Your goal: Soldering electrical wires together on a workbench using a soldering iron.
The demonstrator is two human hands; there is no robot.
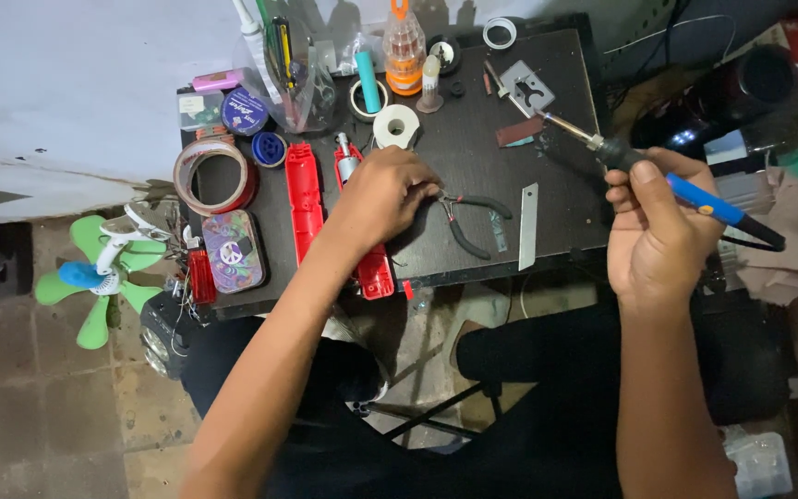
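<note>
A small black worktable [473, 185] stands against a pale wall over a worn tiled floor, seen from above by a seated person.

The right hand [658, 231], at about 3 o'clock off the table's right edge, is closed in a fist around the blue handle of a soldering iron [658, 176]. The iron slants up toward 10 o'clock, and its metal tip sits over a small brown pad [519, 131] near a grey metal stand [528, 88].

The left hand [385, 189], near the table's middle, is curled with its fingers bent down onto the surface. What it pinches I cannot tell. It lies over the top of an opened red plastic casing half [373, 263], with the other red half [304, 199] just beside at 9 o'clock. Small black-handled pliers [473, 222] lie just at 3 o'clock of the fingertips, and a grey blade strip [528, 226] farther right.

At 12 o'clock stand a white tape roll [396, 125], an orange screwdriver-bit set [404, 55] and a clear cup of tools [293, 79]. At 9 o'clock lie a roll of clear tape [214, 176] and a patterned tin [233, 249]. A green fan propeller [94, 277] hangs off the left edge.
</note>
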